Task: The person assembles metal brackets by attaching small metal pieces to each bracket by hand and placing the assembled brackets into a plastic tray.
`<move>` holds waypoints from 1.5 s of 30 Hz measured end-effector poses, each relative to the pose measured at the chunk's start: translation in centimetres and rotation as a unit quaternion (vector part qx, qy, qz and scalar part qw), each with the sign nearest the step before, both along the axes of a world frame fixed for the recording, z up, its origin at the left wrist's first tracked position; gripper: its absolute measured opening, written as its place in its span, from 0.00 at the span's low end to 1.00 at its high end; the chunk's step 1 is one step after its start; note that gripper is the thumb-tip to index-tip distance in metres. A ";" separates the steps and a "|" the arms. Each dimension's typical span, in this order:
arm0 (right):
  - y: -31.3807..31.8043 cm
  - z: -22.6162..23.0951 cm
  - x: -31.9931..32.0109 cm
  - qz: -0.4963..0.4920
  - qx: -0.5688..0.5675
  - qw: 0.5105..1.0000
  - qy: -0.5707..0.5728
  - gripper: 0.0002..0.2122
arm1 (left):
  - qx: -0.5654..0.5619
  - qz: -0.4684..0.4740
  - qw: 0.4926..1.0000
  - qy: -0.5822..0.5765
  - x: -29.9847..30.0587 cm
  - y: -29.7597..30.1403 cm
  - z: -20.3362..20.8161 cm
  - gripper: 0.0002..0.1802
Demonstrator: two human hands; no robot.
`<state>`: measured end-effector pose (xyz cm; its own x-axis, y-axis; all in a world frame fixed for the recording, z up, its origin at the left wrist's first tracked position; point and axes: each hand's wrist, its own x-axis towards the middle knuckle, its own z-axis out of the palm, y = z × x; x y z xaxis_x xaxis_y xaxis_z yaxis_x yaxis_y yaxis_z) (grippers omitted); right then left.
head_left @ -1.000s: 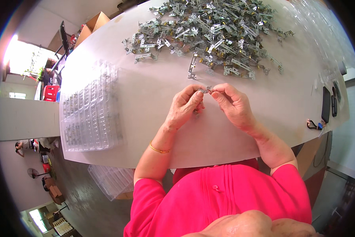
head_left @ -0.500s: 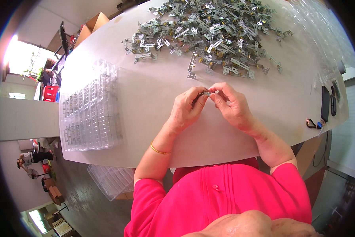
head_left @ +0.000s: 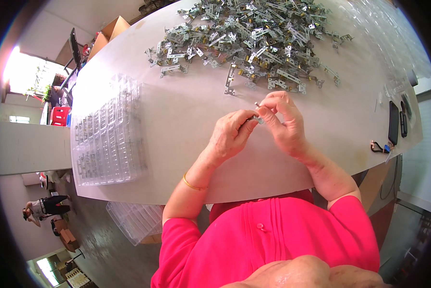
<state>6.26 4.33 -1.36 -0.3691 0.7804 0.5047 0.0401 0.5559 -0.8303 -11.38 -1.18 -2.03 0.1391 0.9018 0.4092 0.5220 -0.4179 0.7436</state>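
Over the middle of the pale table, my left hand is closed on a small metal bracket, whose shiny end sticks out past the thumb. My right hand is just beside it, thumb and forefinger pinching a small thin metal pin; most of it is hidden by the fingers. Beyond both hands spreads a large heap of metal brackets, some with yellowish parts. One longer bracket lies at the heap's near edge.
Clear plastic compartment trays with metal parts lie at the left. Clear plastic bags cover the far right. A black flat device and a small black-and-blue tool lie near the right edge. Another person stands far left.
My right hand has drawn slightly up and away from the left, with the small pin now showing at its fingertips. The left hand has shifted slightly right and down, still gripping the bracket.
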 end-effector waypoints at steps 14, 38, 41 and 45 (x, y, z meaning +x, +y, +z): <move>-0.3 -0.6 -0.2 0.032 -0.173 0.984 0.003 0.03 | -0.263 0.012 0.866 -0.425 -1.6 0.1 0.0 0.17; 0.5 -0.7 0.3 0.136 -0.353 0.924 0.060 0.08 | 0.096 0.030 0.994 0.031 -0.8 0.7 -0.2 0.10; 0.5 -0.4 0.3 0.113 -0.330 0.937 0.006 0.08 | 0.057 0.031 0.997 0.034 -0.7 0.1 -0.4 0.14; 0.7 -0.5 0.4 0.102 -0.321 0.941 0.005 0.08 | -0.008 0.054 0.998 0.022 -0.6 -0.4 -0.9 0.20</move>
<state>6.62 5.04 -1.84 -0.5418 0.8394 -0.0432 -0.0234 -0.0664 -0.9975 -11.95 -1.59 -2.92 0.0577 0.9190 0.3899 0.5964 -0.3449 0.7248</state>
